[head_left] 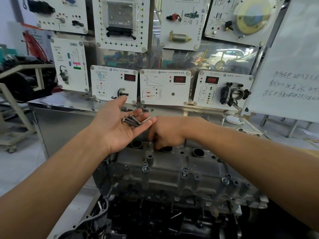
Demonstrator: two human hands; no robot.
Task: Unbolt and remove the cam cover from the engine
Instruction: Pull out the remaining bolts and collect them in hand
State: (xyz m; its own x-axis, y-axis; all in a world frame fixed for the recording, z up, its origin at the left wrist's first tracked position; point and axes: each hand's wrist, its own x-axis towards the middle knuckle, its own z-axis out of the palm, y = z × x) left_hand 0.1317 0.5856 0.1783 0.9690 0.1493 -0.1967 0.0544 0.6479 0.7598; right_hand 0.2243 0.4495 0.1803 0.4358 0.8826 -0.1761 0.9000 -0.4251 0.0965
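we find cam cover point(172, 171) lying left-right; left hand point(115, 125) flat under loose bolts point(132, 120); right hand point(167, 133) pinching seated bolt point(150, 143); vw panels point(165, 87) behind.

Layout: cam cover point(172, 169) sits on top of engine point(172, 213). seated bolts point(184, 172) stand along the cover's near edge. left hand point(119, 128) is palm-up over the cover's far-left corner, loose bolts point(132, 120) lying in it. right hand point(167, 133) is just right of it, fingertips down at the cover's far edge. bench point(65, 125) with panels point(164, 87) stands behind the engine, whiteboard point(290, 75) to the right.

White display panels point(165, 87) stand on a steel cabinet point(69, 125), a whiteboard point(290, 66) to their right.
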